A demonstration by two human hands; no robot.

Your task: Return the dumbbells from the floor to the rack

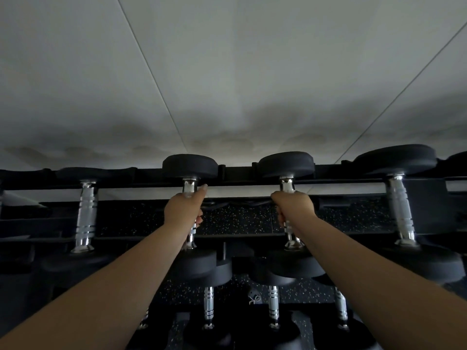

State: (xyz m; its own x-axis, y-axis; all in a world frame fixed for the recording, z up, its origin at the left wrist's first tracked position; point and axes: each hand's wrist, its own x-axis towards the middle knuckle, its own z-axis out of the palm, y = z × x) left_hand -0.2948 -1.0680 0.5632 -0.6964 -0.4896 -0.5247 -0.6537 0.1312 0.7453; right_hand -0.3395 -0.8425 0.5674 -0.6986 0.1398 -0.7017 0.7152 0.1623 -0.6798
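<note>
Our left hand [183, 209] grips one dumbbell [190, 170] on the rack [348, 170], fingers clenched round its handle. Our right hand [294, 205] grips another [286, 164] just right.

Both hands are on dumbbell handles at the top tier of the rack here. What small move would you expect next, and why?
Probably letting go. The left hand and right hand each grip the chrome handle of a dumbbell, the left dumbbell and the right dumbbell, whose heads already appear seated across the top rails of the rack, level with their neighbours. Full contact is hard to confirm, so a slight settling first is possible.

Two hands [185, 208] [294, 207] around chrome dumbbell handles [189, 186] [287, 184] (top rack [235, 184] tier).
</note>
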